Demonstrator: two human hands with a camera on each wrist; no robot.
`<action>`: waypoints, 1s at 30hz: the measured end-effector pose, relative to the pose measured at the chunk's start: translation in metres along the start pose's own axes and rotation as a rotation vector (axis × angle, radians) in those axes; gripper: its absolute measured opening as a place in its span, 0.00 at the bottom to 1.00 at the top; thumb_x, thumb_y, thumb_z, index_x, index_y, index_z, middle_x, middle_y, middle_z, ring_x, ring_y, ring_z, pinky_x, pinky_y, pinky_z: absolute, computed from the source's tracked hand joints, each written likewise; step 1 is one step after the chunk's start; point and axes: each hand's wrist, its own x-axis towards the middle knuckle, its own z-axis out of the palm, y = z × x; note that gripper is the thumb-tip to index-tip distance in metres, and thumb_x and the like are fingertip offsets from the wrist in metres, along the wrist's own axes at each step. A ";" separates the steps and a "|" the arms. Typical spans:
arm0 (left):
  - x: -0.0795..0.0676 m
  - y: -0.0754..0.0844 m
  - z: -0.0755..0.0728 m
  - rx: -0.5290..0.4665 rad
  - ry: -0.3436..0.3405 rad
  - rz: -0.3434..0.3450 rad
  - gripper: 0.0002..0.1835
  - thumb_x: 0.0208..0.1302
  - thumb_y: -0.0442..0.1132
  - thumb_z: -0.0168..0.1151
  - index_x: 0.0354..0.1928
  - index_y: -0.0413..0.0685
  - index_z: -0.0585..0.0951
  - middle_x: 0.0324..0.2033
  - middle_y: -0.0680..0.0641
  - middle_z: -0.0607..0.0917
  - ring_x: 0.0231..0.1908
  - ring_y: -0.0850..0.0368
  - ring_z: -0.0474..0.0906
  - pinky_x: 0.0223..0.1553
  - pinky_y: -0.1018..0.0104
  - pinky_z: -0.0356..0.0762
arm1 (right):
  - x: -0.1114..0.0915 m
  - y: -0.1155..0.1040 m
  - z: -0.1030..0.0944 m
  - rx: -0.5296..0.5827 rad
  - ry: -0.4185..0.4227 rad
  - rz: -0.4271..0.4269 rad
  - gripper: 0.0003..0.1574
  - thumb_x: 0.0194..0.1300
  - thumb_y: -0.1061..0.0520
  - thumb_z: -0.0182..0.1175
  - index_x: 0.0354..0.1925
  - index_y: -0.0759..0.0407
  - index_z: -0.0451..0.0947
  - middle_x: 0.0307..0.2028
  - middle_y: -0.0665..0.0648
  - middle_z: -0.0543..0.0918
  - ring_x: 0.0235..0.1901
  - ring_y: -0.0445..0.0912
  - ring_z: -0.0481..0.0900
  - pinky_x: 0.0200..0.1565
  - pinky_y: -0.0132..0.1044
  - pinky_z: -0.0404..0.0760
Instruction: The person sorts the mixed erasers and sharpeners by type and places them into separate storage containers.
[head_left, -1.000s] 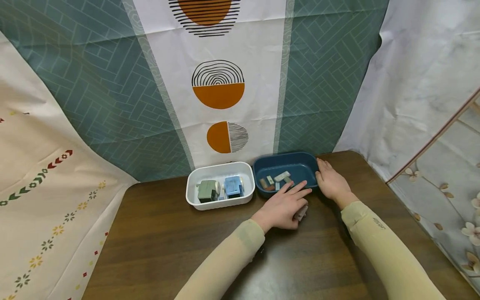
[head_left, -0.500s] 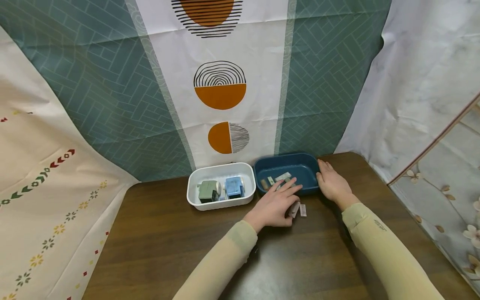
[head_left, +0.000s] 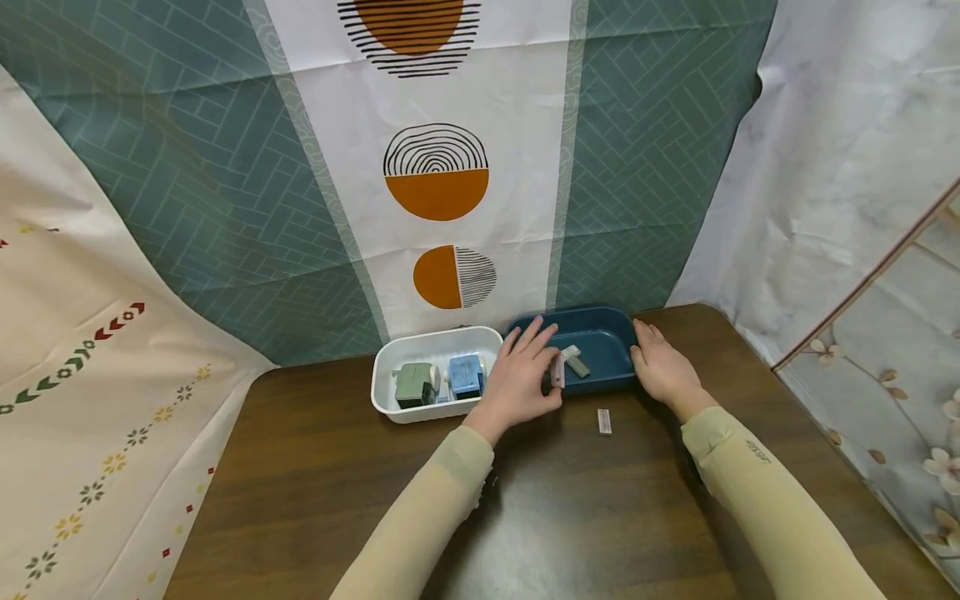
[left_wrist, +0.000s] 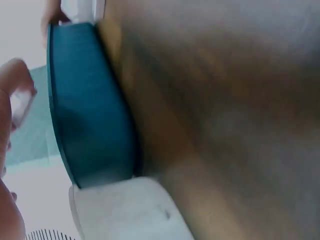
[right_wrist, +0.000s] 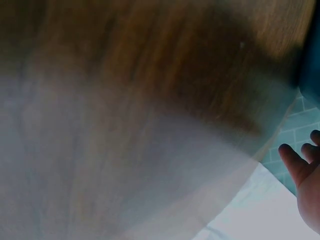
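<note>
My left hand (head_left: 517, 383) pinches a small pale pink eraser-like block (head_left: 557, 371) between thumb and fingers, over the front left part of a dark blue bin (head_left: 607, 333). In the left wrist view this block (left_wrist: 21, 106) is blurred, above the bin's wall. A similar pale block (head_left: 604, 422) lies on the table in front of the bin. Inside the bin show a whitish block (head_left: 570, 352) and a grey-green block (head_left: 577, 367); my left hand hides the left part. My right hand (head_left: 666, 371) rests with fairly straight fingers against the bin's right end.
A white tray (head_left: 386, 385) stands left of the bin, close beside it. It holds a green crank-sharpener-like object (head_left: 414, 382) and a blue one (head_left: 466, 375). Patterned cloths hang behind and at both sides of the brown table (head_left: 315, 483).
My left hand has moved left and up from the table to the bin with the block between its fingers. The other block, at first hidden, now shows on the table. My right hand stays put.
</note>
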 end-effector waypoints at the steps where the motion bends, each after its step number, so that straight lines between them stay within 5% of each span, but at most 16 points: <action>1: 0.002 -0.004 -0.001 0.005 0.006 -0.039 0.26 0.63 0.53 0.72 0.60 0.53 0.85 0.81 0.48 0.66 0.84 0.49 0.47 0.81 0.46 0.51 | 0.000 0.000 0.000 -0.001 0.002 0.000 0.39 0.86 0.56 0.39 0.83 0.75 0.45 0.81 0.76 0.53 0.81 0.71 0.49 0.78 0.63 0.51; 6: 0.010 -0.019 -0.001 -0.003 -0.038 -0.196 0.23 0.63 0.49 0.73 0.59 0.51 0.85 0.80 0.44 0.66 0.83 0.45 0.51 0.78 0.41 0.56 | 0.000 0.000 0.000 -0.003 0.000 -0.001 0.39 0.86 0.56 0.40 0.83 0.75 0.46 0.81 0.76 0.53 0.80 0.72 0.49 0.78 0.63 0.51; 11: 0.017 -0.029 0.003 0.020 -0.094 -0.273 0.21 0.64 0.47 0.72 0.58 0.51 0.85 0.81 0.43 0.65 0.83 0.44 0.51 0.78 0.39 0.56 | 0.000 0.001 0.000 -0.015 -0.002 -0.008 0.39 0.86 0.56 0.39 0.83 0.75 0.45 0.81 0.76 0.53 0.81 0.71 0.49 0.79 0.63 0.51; 20: 0.040 -0.003 0.008 0.065 -0.130 -0.174 0.19 0.65 0.49 0.72 0.56 0.56 0.86 0.80 0.43 0.66 0.82 0.44 0.52 0.77 0.44 0.57 | -0.001 0.002 0.000 -0.001 0.004 -0.006 0.39 0.86 0.55 0.40 0.83 0.75 0.46 0.81 0.75 0.53 0.81 0.71 0.48 0.79 0.63 0.51; 30: 0.065 0.034 0.019 0.062 -0.169 -0.150 0.33 0.71 0.56 0.69 0.76 0.64 0.75 0.83 0.47 0.61 0.84 0.47 0.46 0.79 0.43 0.54 | 0.001 0.002 0.000 -0.011 -0.003 -0.005 0.39 0.86 0.55 0.39 0.83 0.74 0.46 0.82 0.75 0.53 0.81 0.70 0.49 0.79 0.62 0.51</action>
